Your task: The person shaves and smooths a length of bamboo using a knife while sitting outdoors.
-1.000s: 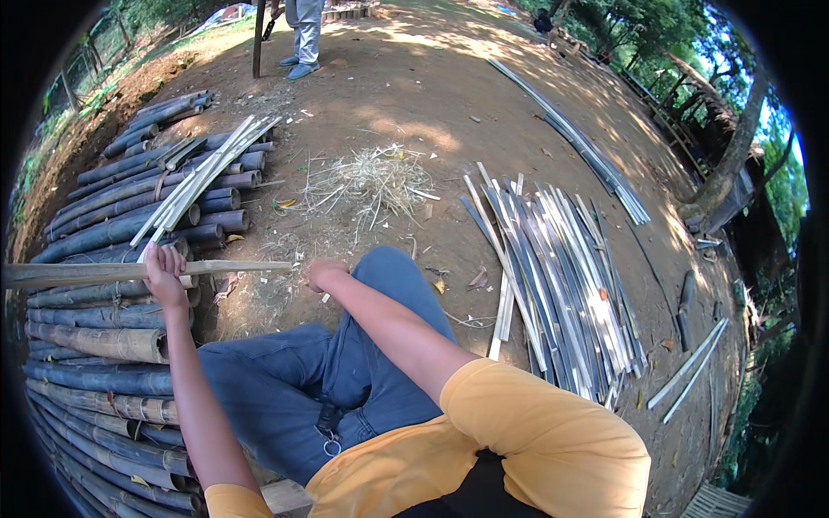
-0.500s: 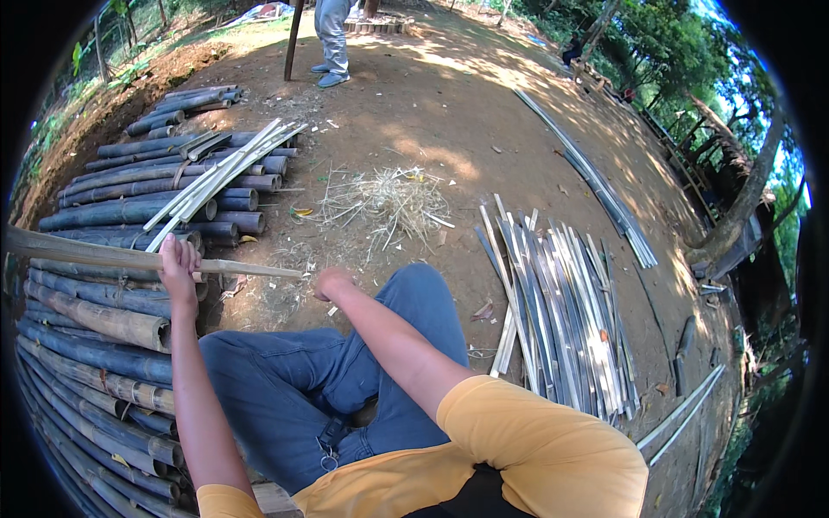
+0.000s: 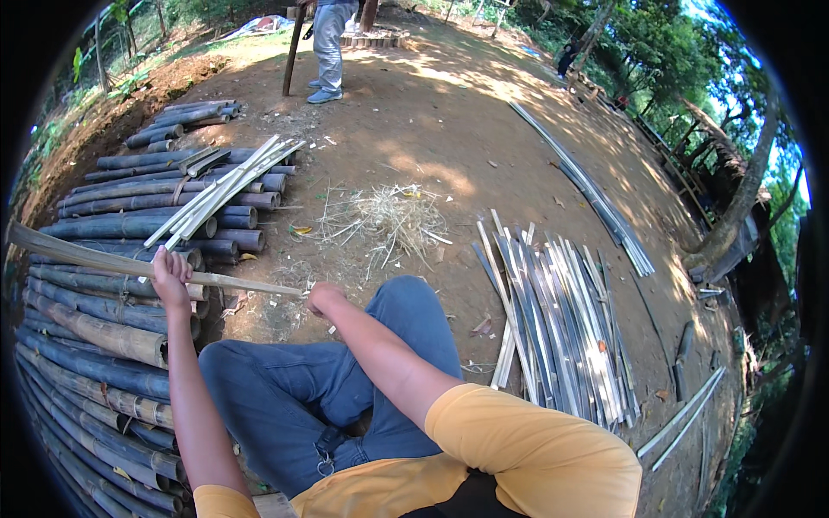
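Observation:
A long split bamboo strip runs from the far left across in front of my knees. My left hand is closed around it, fingers wrapped over the top. The strip's narrow pale end comes right up to my right hand, which is curled in a fist above my bent legs; whatever lies inside that fist is hidden. Past the strip, a bundle of pale bamboo slats rests on stacked dark bamboo poles. A heap of thin shavings lies on the dirt ahead.
To my right lies a pile of split bamboo slats. Farther off is a bundle of long strips. A person in grey trousers stands ahead beside an upright pole. A tree trunk leans at the right.
My right hand has shifted slightly down, and the strip's narrow end now meets it where a small gap showed before. My left hand keeps its hold. The view has tilted a little.

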`<state>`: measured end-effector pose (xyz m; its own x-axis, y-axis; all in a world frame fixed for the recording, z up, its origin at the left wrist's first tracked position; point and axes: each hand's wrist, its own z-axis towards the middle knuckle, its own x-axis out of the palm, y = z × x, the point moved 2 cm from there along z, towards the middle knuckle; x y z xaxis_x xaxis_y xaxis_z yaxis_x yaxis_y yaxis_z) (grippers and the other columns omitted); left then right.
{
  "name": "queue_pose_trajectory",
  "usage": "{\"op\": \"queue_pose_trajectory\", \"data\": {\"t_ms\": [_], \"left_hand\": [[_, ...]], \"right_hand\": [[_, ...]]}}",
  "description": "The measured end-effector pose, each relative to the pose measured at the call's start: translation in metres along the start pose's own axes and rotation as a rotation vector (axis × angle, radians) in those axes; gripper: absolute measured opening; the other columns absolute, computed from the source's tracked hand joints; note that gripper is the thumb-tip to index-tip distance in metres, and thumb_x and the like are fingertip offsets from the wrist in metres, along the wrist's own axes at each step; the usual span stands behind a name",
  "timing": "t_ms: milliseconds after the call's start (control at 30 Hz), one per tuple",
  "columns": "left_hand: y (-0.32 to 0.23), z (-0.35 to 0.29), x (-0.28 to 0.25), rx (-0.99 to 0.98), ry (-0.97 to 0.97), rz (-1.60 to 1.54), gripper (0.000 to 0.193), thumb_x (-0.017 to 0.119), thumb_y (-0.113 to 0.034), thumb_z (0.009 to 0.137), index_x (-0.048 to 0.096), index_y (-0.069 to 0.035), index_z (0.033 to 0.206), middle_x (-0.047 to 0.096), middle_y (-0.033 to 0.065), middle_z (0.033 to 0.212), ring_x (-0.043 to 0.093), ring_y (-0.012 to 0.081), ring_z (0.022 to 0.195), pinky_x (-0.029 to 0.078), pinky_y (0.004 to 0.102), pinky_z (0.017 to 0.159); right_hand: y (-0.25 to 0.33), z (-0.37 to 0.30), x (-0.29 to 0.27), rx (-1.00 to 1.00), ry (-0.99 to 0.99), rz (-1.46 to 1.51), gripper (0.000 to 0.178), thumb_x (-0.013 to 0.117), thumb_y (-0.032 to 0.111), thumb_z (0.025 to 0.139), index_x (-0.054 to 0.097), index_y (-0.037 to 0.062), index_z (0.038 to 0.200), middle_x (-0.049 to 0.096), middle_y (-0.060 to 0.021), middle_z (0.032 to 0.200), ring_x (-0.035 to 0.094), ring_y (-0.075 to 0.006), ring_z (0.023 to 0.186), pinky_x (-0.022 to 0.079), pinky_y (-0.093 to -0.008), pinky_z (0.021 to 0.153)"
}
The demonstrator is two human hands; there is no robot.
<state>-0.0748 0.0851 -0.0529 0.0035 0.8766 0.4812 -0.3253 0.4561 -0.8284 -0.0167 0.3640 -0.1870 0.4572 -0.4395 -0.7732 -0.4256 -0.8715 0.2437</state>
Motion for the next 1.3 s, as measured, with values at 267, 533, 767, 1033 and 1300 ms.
{"op": "queue_pose_trajectory", "data": {"t_ms": [267, 533, 767, 1033, 1300], "left_hand": [[0.002, -0.004, -0.002, 0.009, 0.004, 0.024, 0.042, 0.040, -0.028, 0.103, 0.030, -0.015, 0.064, 0.024, -0.0025, 0.053, 0.023, 0.0097, 0.046, 0.029, 0.0283, 0.049], [0.001, -0.019, 0.014, 0.042, 0.054, 0.099, 0.041, 0.040, -0.029, 0.104, 0.031, -0.015, 0.066, 0.026, -0.0027, 0.054, 0.025, 0.0092, 0.047, 0.031, 0.0283, 0.051], [-0.004, -0.019, 0.009, 0.046, 0.003, 0.128, 0.039, 0.040, -0.028, 0.105, 0.033, -0.014, 0.069, 0.027, -0.0029, 0.054, 0.027, 0.0090, 0.048, 0.033, 0.0292, 0.052], [0.002, -0.005, -0.010, 0.043, 0.094, 0.217, 0.041, 0.039, -0.030, 0.105, 0.035, -0.013, 0.068, 0.029, -0.0014, 0.054, 0.032, 0.0103, 0.050, 0.046, 0.0316, 0.060], [-0.008, 0.009, -0.036, -0.033, 0.146, 0.269, 0.041, 0.036, -0.033, 0.105, 0.037, -0.011, 0.071, 0.032, 0.0000, 0.055, 0.041, 0.0130, 0.055, 0.054, 0.0386, 0.073]], "right_hand": [[0.007, 0.014, 0.007, -0.018, 0.009, -0.078, 0.037, 0.070, 0.009, 0.072, 0.070, 0.0016, 0.108, 0.068, -0.0134, 0.117, 0.069, -0.0276, 0.104, 0.058, -0.0424, 0.081], [0.017, 0.023, 0.021, -0.032, 0.065, -0.140, 0.044, 0.069, 0.017, 0.082, 0.065, 0.0054, 0.124, 0.064, -0.0079, 0.128, 0.067, -0.0268, 0.109, 0.059, -0.0487, 0.080], [0.027, 0.003, -0.016, -0.101, 0.015, -0.360, 0.040, 0.067, 0.021, 0.083, 0.066, 0.0092, 0.122, 0.067, -0.0070, 0.121, 0.069, -0.0290, 0.102, 0.059, -0.0461, 0.074], [0.025, -0.044, -0.180, -0.109, -0.045, -0.693, 0.025, 0.071, 0.023, 0.079, 0.074, 0.0162, 0.103, 0.074, -0.0008, 0.097, 0.071, -0.0184, 0.090, 0.054, -0.0379, 0.080], [-0.078, -0.039, -0.161, -0.085, -0.253, -0.464, 0.032, 0.059, 0.016, 0.080, 0.071, 0.0029, 0.107, 0.070, -0.0160, 0.113, 0.068, -0.0291, 0.105, 0.053, -0.0397, 0.087]]}}
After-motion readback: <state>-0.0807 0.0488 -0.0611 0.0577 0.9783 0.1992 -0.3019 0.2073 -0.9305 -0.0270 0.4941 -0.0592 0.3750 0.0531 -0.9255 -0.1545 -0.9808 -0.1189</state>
